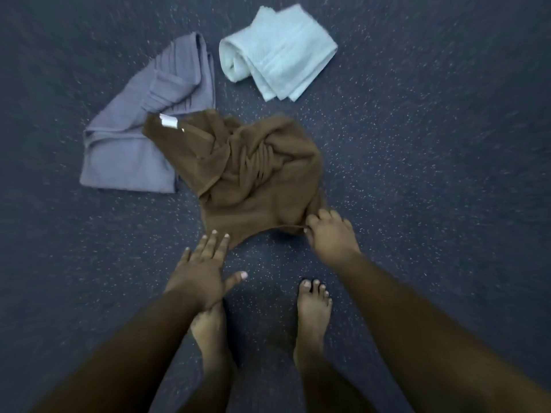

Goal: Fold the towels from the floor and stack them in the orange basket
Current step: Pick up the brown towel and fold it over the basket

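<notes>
Clearance around the towels on the floor

Bare dark floor (pixel 417 174) lies open to the right of the brown towel (pixel 256 174) and along the near left side. The grey towel (pixel 134 138) blocks the left, its edge under the brown towel. The white towel (pixel 277 52) lies farther back, apart from both. Two bare feet (pixel 313 308) stand on the near floor, with a gap between them.
</notes>
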Demonstrator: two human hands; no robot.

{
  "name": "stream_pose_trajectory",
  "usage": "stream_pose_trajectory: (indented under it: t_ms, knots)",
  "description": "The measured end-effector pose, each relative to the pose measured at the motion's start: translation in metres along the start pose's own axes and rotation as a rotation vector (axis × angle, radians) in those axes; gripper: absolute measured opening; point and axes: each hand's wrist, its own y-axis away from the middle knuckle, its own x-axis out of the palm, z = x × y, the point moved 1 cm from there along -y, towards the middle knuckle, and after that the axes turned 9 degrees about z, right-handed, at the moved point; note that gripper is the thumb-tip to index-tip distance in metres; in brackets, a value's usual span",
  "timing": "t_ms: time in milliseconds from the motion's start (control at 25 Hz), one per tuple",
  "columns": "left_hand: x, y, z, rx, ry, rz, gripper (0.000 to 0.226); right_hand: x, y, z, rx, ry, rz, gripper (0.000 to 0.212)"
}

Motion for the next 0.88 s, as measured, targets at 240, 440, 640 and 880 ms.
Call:
stream_pose_trajectory:
  t_ms: [240,440,640,880]
  knots:
    - [-0.078,0.204,-0.063,0.065,-0.046,-0.004,0.096,-0.121,0.21,0.041,0.067,-0.416,-0.053,0.013]
    - [-0.129,0.37,-0.119,0.214,-0.237,-0.097,0.095,-0.204,0.414,0.078,0.254,-0.628,-0.211,0.017]
    - [-0.137,0.477,-0.163,0.385,-0.464,-0.156,0.095,-0.212,0.582,0.114,0.49,-0.802,-0.447,0.022]
    - [-0.083,0.555,-0.243,0.557,-0.844,-0.108,0.098,-0.152,0.741,0.12,0.836,-0.965,-0.639,0.023]
